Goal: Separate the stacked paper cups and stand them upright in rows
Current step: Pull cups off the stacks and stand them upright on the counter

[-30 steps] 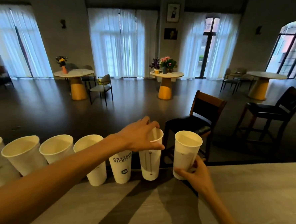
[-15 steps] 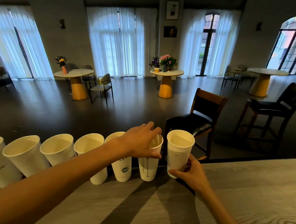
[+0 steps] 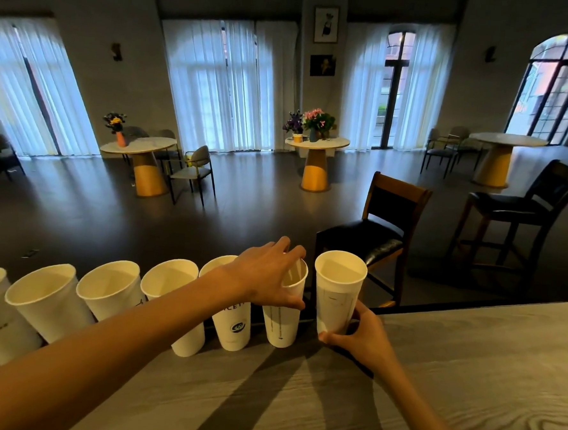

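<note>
White paper cups (image 3: 110, 290) upright in a row along the worktop's far edge, on grey wood-grain worktop (image 3: 465, 375). Partly readable dark lettering "CE T" and a round logo on one printed white cup (image 3: 234, 324), rest hidden by the forearm. Dark wooden chair with black seat (image 3: 374, 233) just beyond the far edge. Left hand (image 3: 265, 277) gripping the rim of the thin-lined white cup (image 3: 282, 324) from above. Right hand (image 3: 365, 336) grasping the base of the end white cup (image 3: 336, 294), just right of it.
</note>
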Available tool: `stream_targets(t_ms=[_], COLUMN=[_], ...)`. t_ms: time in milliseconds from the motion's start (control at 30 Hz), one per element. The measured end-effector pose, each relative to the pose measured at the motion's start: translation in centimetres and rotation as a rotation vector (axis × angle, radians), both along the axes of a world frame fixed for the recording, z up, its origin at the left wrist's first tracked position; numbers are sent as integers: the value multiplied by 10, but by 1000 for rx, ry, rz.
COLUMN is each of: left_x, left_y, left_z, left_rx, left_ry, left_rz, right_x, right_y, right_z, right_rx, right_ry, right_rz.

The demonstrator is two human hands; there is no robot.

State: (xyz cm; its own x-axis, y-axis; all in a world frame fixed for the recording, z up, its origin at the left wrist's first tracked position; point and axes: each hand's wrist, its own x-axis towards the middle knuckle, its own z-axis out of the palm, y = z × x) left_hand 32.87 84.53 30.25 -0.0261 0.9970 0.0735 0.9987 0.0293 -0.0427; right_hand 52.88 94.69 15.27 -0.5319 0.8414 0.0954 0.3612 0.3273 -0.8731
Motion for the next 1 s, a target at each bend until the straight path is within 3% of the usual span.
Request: stream_targets(t_ms=[367, 733, 867, 1000], left_x=[-1, 59, 114, 151], left_y=[-10, -76, -122, -162], left_z=[19, 76, 60, 9], left_rx=[-48, 276, 353, 190], left_ry=[8, -115, -316, -343], left_rz=[27, -174, -385, -492], right_x=[16, 80, 107, 134], right_y=[-13, -64, -117, -182], right_z=[20, 101, 113, 92], right_rx=[-41, 137, 155, 104], right_ry=[-47, 194, 344, 380], right_rz=[3, -162, -202, -201])
